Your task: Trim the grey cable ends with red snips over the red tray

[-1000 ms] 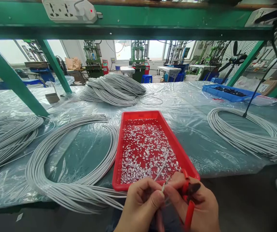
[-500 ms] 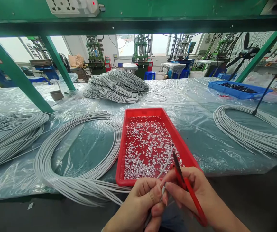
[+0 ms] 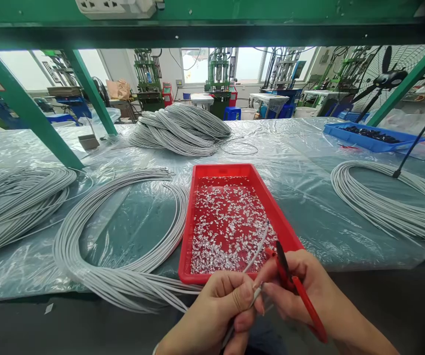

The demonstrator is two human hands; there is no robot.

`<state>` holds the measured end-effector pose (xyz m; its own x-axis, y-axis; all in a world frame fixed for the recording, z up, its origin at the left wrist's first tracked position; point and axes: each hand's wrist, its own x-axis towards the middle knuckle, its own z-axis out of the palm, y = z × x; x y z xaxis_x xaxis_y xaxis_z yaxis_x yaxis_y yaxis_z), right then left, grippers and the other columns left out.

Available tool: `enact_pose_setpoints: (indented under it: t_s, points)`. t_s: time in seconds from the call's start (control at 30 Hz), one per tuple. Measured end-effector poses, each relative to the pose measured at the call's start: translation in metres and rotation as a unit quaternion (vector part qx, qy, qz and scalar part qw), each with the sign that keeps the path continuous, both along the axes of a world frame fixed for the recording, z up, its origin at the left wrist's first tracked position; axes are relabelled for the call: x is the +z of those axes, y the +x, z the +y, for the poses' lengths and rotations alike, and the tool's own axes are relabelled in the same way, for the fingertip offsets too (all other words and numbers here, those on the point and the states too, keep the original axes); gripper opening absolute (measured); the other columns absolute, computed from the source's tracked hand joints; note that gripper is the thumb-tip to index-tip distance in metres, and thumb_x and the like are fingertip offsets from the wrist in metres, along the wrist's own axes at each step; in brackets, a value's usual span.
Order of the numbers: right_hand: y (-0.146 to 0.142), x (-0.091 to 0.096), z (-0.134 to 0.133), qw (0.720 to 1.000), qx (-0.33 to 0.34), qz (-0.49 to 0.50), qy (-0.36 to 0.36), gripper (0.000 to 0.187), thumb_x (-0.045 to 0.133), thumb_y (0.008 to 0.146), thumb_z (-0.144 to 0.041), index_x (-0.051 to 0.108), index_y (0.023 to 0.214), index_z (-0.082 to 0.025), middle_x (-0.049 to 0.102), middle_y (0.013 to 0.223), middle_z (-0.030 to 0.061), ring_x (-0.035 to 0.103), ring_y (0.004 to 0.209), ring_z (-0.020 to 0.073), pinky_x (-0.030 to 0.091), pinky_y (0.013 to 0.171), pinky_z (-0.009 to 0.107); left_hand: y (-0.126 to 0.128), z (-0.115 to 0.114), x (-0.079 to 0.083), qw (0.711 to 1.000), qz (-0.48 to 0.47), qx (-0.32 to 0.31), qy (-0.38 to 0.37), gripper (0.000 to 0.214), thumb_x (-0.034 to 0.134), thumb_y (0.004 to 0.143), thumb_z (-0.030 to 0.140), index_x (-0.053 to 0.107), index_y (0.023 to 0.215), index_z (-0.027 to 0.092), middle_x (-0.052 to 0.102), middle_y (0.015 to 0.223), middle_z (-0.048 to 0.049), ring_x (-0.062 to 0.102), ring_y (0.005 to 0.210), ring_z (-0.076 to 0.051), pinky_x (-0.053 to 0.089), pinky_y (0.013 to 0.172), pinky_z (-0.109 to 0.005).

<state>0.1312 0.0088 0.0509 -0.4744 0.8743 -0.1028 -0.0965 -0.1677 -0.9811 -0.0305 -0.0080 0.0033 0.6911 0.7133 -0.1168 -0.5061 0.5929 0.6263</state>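
Note:
My left hand (image 3: pixel 223 305) is closed around a thin grey cable (image 3: pixel 256 254), pinching it near its end between thumb and finger. One length of cable sticks up past the fingers over the red tray (image 3: pixel 186 231). My right hand (image 3: pixel 310 291) holds red-handled cutting pliers (image 3: pixel 308 305) in the palm, with the dark jaws pointing up and away. The right thumb and fingertip are close to the cable end at the left fingertips; whether they pinch it is hard to see. Many small silvery scraps (image 3: pixel 230 217) lie in the tray.
Coiled grey cables (image 3: pixel 67 251) lie left of the tray, with another coil (image 3: pixel 367 197) at right. A large cable heap (image 3: pixel 182 130) sits behind. A blue tray (image 3: pixel 367 138) holds black parts. Green frame posts (image 3: pixel 30 113) and a fan (image 3: pixel 384 79) stand around the plastic-covered table.
My right hand and the pliers have shifted slightly right and down, with the right fingertips a little farther from the left ones. The left hand still grips the cable. The camera view has moved slightly.

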Motion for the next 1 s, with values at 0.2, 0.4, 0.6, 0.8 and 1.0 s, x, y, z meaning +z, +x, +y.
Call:
enact_pose_setpoints:
  t_s: [0.2,0.4,0.6,0.8,1.0]
  points:
    - [0.006,0.004,-0.001,0.999,0.003,-0.026,0.03,0.008,0.078,0.067,-0.011,0.076,0.068,-0.019,0.069,0.059,0.0014,0.05,0.045,0.0062,0.038,0.045,0.012,0.002,0.001,-0.001,1.0,0.007,-0.01,0.01,0.034,0.065,0.083,0.045,0.06,0.076,0.012,0.041,0.044,0.0081,0.032,0.023,-0.001,0.025,0.023,-0.009]
    - [0.002,0.001,0.0,1.0,-0.005,-0.01,-0.018,0.011,0.08,0.064,-0.009,0.072,0.064,-0.017,0.067,0.055,-0.0005,0.048,0.045,0.0052,0.035,0.043,0.01,0.007,-0.002,-0.003,0.997,0.055,0.038,0.04,0.039,0.066,0.08,0.05,0.058,0.074,0.013,0.041,0.045,0.0087,0.032,0.023,-0.001,0.022,0.022,-0.009]
    - [0.004,-0.009,0.0,0.998,-0.047,-0.027,0.024,0.014,0.081,0.061,-0.014,0.068,0.064,-0.015,0.055,0.054,-0.004,0.047,0.051,0.0076,0.04,0.05,0.014,0.013,-0.006,-0.012,0.981,0.105,0.134,0.097,0.037,0.064,0.082,0.049,0.054,0.08,0.014,0.052,0.053,0.006,0.043,0.029,0.0,0.029,0.03,-0.007]
    - [-0.005,-0.01,-0.014,0.962,-0.245,-0.1,0.072,0.025,0.086,0.054,-0.035,0.073,0.066,-0.017,0.043,0.049,-0.005,0.04,0.045,0.0094,0.039,0.045,0.02,0.015,-0.002,-0.014,0.976,0.075,0.169,0.115,0.034,0.066,0.083,0.046,0.053,0.077,0.014,0.049,0.042,0.0079,0.046,0.03,-0.002,0.029,0.031,-0.006]
    - [-0.01,-0.019,-0.016,0.93,-0.286,-0.152,0.173,0.013,0.071,0.064,-0.03,0.074,0.061,-0.018,0.044,0.045,-0.0038,0.038,0.043,0.0097,0.033,0.044,0.021,0.013,-0.009,0.01,0.959,0.185,0.208,0.061,0.044,0.074,0.071,0.053,0.059,0.077,0.012,0.053,0.045,0.0056,0.051,0.037,-0.003,0.034,0.038,-0.008]
